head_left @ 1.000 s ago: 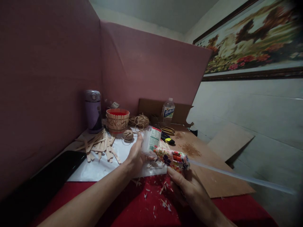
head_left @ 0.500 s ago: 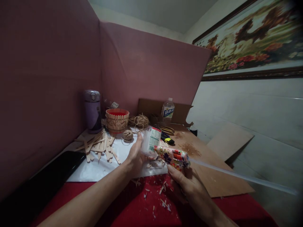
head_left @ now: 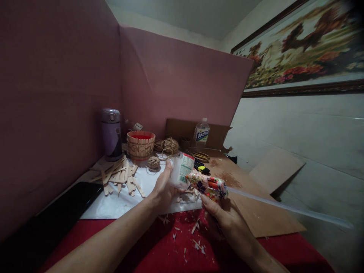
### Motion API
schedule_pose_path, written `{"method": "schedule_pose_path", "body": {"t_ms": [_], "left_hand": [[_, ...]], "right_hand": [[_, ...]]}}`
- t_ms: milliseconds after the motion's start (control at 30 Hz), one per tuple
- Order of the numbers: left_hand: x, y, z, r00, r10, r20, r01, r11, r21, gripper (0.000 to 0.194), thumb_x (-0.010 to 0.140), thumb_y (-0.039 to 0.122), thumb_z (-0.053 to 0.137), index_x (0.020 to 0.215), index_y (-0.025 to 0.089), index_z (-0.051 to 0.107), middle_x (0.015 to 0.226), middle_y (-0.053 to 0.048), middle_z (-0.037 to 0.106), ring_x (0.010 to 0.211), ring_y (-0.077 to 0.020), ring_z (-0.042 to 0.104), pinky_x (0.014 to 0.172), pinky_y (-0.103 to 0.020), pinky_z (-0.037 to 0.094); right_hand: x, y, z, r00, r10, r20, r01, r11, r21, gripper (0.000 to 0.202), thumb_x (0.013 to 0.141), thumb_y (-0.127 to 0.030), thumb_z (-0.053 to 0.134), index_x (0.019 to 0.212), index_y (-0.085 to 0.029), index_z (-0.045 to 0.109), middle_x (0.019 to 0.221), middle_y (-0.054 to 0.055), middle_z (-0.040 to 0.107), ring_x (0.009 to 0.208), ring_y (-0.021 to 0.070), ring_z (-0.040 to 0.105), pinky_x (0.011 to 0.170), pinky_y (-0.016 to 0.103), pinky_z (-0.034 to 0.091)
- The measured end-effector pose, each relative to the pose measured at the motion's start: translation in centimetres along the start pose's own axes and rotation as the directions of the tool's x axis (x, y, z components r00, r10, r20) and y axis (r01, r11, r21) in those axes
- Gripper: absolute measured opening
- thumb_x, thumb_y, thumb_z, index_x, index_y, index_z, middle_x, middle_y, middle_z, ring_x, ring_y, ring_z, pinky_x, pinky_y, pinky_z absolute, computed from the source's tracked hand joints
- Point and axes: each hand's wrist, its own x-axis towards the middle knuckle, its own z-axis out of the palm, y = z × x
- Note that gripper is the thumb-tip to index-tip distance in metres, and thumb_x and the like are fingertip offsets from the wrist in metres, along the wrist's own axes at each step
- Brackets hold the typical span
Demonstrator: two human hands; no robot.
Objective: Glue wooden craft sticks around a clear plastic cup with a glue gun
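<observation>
Left hand has a clear tub gripped by its side, held up over the white sheet, and right hand is wrapped round the flowery glue gun, long glue stick poking out the back. Nozzle is right by the tub's label, can't tell if it's touching. Wooden sticks lie off to the left

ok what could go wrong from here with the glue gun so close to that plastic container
If hot, the glue gun in the right hand could soften the plastic container, since its tip points right at it.

A slip might also burn the left hand, which holds that container.

The long glue stick juts far out behind the gun, so it could catch on something if the gun turns.
</observation>
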Motion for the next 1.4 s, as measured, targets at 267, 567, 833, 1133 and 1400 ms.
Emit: {"method": "schedule_pose_path", "body": {"t_ms": [267, 567, 833, 1133, 1400], "left_hand": [[0.06, -0.08, -0.02, 1.0, -0.012, 0.026, 0.012, 1.0, -0.009, 0.05, 0.096, 0.05, 0.033, 0.102, 0.011, 0.065, 0.072, -0.009, 0.068, 0.05, -0.0153, 0.06, 0.039, -0.023, 0.046], [0.12, -0.25, -0.27, 0.999, -0.024, 0.026, 0.025, 1.0, -0.004, 0.049, 0.095, 0.052, 0.036, 0.105, 0.013, 0.064, 0.081, -0.012, 0.07, 0.056, -0.018, 0.065, 0.041, -0.025, 0.049], [0.01, -0.12, -0.1, 0.998, -0.03, 0.049, 0.029, 1.0, 0.005, 0.051, 0.095, 0.052, 0.032, 0.102, 0.013, 0.065, 0.079, -0.01, 0.07, 0.057, -0.017, 0.064, 0.043, -0.024, 0.048], [-0.35, -0.01, 0.14, 0.999, -0.008, 0.032, 0.008, 1.0, -0.021, 0.048, 0.094, 0.051, 0.038, 0.106, 0.012, 0.065, 0.081, -0.011, 0.071, 0.056, -0.0184, 0.065, 0.047, -0.028, 0.052], [0.1, -0.18, 0.07, 0.999, -0.014, 0.032, 0.014, 1.0, 0.001, 0.05, 0.097, 0.049, 0.031, 0.104, 0.013, 0.064, 0.071, -0.008, 0.07, 0.052, -0.0167, 0.063, 0.042, -0.025, 0.049]], "right_hand": [[0.2, -0.27, -0.17, 1.0, -0.005, -0.022, 0.005, 1.0, -0.018, 0.055, 0.088, -0.058, 0.047, 0.05, -0.019, 0.042, 0.038, -0.005, 0.037, 0.035, 0.0072, 0.034, 0.039, 0.023, 0.026], [0.46, -0.64, -0.39, 0.998, -0.018, -0.064, 0.021, 0.999, 0.05, 0.045, 0.086, -0.058, 0.052, 0.063, -0.02, 0.045, 0.044, -0.007, 0.035, 0.038, 0.0072, 0.031, 0.037, 0.021, 0.025], [0.22, -0.45, -0.45, 0.996, -0.035, -0.076, 0.039, 0.997, 0.062, 0.047, 0.085, -0.06, 0.053, 0.062, -0.02, 0.042, 0.045, -0.008, 0.033, 0.038, 0.0063, 0.029, 0.038, 0.021, 0.024], [-0.21, 0.07, -0.67, 0.998, -0.026, -0.06, 0.024, 1.0, -0.02, 0.048, 0.087, -0.057, 0.053, 0.058, -0.02, 0.044, 0.041, -0.006, 0.036, 0.038, 0.0076, 0.031, 0.039, 0.024, 0.023], [-0.14, -0.1, -0.4, 0.999, 0.008, -0.052, -0.007, 1.0, 0.017, 0.043, 0.087, -0.056, 0.053, 0.066, -0.019, 0.047, 0.043, -0.008, 0.035, 0.037, 0.0059, 0.03, 0.037, 0.02, 0.023]]}}
